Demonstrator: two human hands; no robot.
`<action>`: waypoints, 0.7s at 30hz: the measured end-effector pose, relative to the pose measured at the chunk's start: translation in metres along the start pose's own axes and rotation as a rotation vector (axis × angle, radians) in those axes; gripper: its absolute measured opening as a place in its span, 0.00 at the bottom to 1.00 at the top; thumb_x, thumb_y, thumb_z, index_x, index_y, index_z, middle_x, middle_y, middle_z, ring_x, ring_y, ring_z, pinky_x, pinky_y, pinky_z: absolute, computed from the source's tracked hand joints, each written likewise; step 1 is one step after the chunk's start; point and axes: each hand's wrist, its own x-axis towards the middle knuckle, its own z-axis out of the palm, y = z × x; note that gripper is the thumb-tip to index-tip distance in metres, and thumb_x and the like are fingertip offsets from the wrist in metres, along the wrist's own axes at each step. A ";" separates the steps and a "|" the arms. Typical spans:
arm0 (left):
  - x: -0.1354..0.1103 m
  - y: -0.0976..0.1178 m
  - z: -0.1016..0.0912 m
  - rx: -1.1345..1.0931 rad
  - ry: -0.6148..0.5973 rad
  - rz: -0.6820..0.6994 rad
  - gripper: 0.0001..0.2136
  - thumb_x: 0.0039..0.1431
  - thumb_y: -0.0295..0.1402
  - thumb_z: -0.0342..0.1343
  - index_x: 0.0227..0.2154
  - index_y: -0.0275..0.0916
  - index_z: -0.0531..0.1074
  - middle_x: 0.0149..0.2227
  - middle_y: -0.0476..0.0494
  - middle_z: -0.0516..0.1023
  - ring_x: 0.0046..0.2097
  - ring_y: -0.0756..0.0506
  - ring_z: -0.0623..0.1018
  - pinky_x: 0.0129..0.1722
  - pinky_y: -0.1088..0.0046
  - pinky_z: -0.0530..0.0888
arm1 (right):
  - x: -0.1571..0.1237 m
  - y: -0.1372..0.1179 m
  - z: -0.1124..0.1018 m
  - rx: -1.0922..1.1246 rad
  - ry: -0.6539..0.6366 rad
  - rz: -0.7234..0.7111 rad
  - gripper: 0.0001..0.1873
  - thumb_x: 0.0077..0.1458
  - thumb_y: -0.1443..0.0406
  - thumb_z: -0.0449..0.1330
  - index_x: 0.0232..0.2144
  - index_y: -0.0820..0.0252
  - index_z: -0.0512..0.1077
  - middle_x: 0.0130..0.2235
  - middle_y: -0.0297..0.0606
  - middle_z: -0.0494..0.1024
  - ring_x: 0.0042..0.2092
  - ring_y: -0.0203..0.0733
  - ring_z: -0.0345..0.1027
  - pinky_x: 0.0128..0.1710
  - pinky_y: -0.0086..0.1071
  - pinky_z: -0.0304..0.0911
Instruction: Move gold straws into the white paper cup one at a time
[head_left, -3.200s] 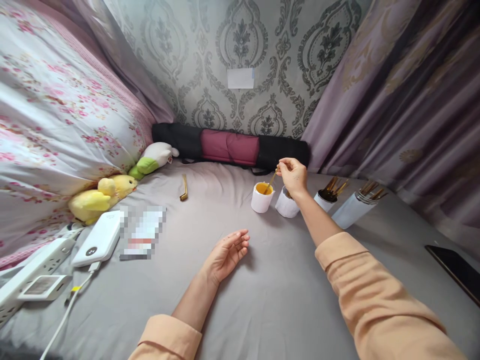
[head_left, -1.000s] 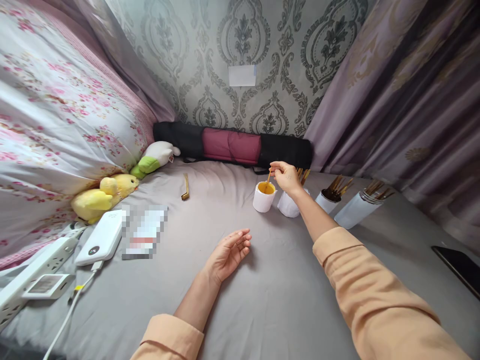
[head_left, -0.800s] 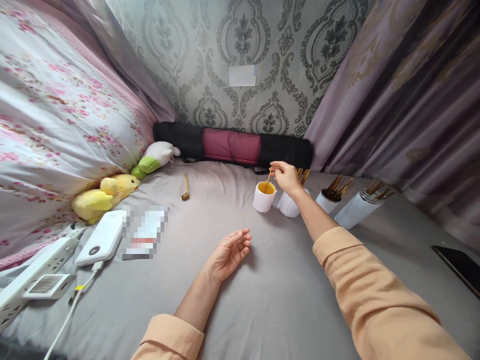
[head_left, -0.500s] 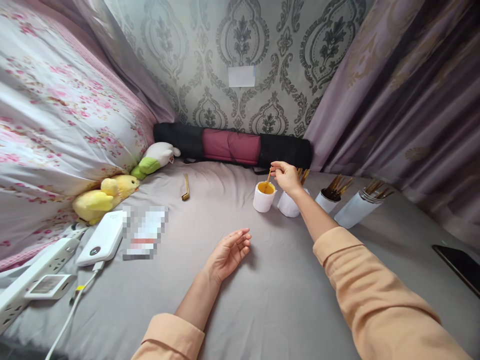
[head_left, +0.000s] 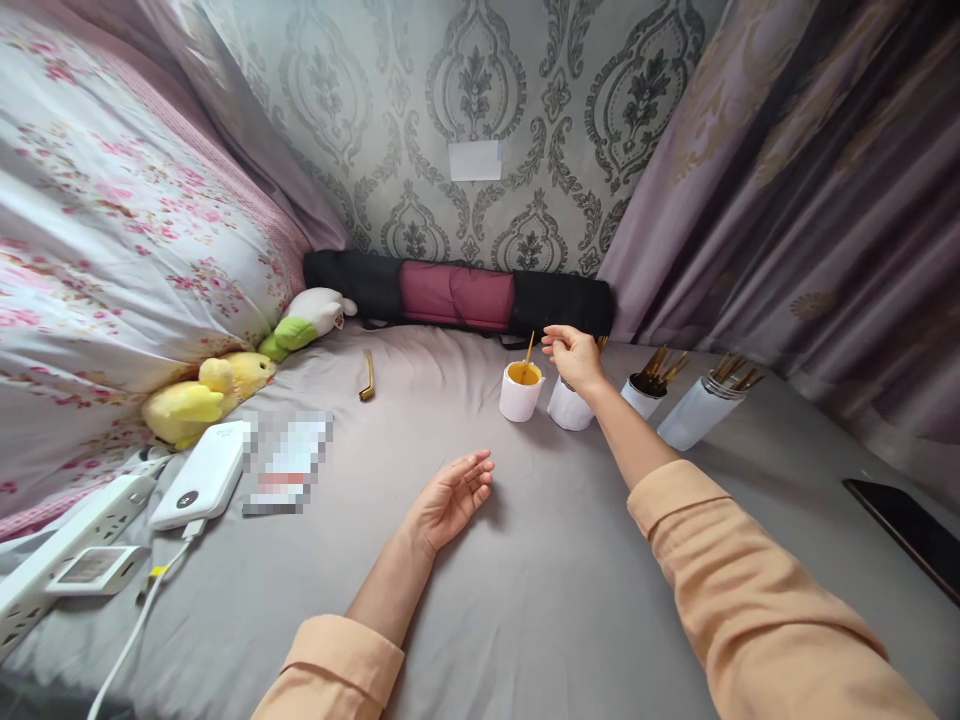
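A thin yellow-brown stick [head_left: 530,350] leans in a white-wrapped cup [head_left: 517,403] with a yellow inside. Just right of the stick's top hovers my right hand [head_left: 576,357], its fingers apart and holding nothing. Below that hand is a second white-wrapped cup [head_left: 568,408], partly hidden by the hand and wrist, with stick ends showing behind. Resting on the grey sheet [head_left: 525,560], my left hand [head_left: 454,497] is palm up and open, fingers loosely curved. Two more white containers, a short one [head_left: 640,402] and a tilted taller one [head_left: 696,418], hold several dark sticks each.
A brass-coloured bent tool [head_left: 367,378] lies left of centre. Plush toys [head_left: 206,398], a white power bank [head_left: 201,475], a blurred flat packet [head_left: 289,465] and a power strip [head_left: 71,555] line the left. A black phone [head_left: 904,530] lies right; a black-and-maroon roll [head_left: 457,295] lies behind.
My right hand has let go of the stick, which now stands by itself in the first cup. The fingers have drawn slightly right of it. The view has shifted a little.
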 end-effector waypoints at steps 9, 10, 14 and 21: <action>0.000 0.001 0.001 0.001 0.004 -0.007 0.10 0.51 0.26 0.55 0.37 0.29 0.71 0.32 0.41 0.74 0.32 0.52 0.74 0.31 0.78 0.72 | -0.017 -0.003 -0.010 0.011 0.010 -0.002 0.16 0.49 0.72 0.48 0.39 0.61 0.70 0.34 0.39 0.76 0.32 0.36 0.72 0.34 0.33 0.68; 0.000 0.001 0.001 0.001 0.004 -0.007 0.10 0.51 0.26 0.55 0.37 0.29 0.71 0.32 0.41 0.74 0.31 0.52 0.74 0.31 0.78 0.72 | -0.020 -0.004 -0.011 0.018 0.012 -0.003 0.16 0.49 0.72 0.47 0.39 0.61 0.70 0.34 0.39 0.76 0.32 0.36 0.72 0.33 0.33 0.68; 0.000 0.001 0.002 -0.001 0.006 -0.008 0.10 0.51 0.25 0.55 0.37 0.29 0.71 0.32 0.41 0.74 0.31 0.52 0.74 0.31 0.78 0.72 | -0.031 -0.007 -0.013 0.056 0.024 0.004 0.15 0.48 0.70 0.48 0.38 0.62 0.70 0.34 0.40 0.76 0.32 0.36 0.72 0.31 0.32 0.67; 0.000 0.000 0.000 -0.003 -0.003 -0.011 0.10 0.51 0.25 0.54 0.37 0.29 0.71 0.32 0.41 0.74 0.31 0.52 0.74 0.31 0.79 0.72 | -0.054 -0.016 -0.015 0.150 0.061 0.065 0.15 0.47 0.69 0.48 0.37 0.63 0.70 0.34 0.41 0.75 0.32 0.37 0.71 0.29 0.31 0.67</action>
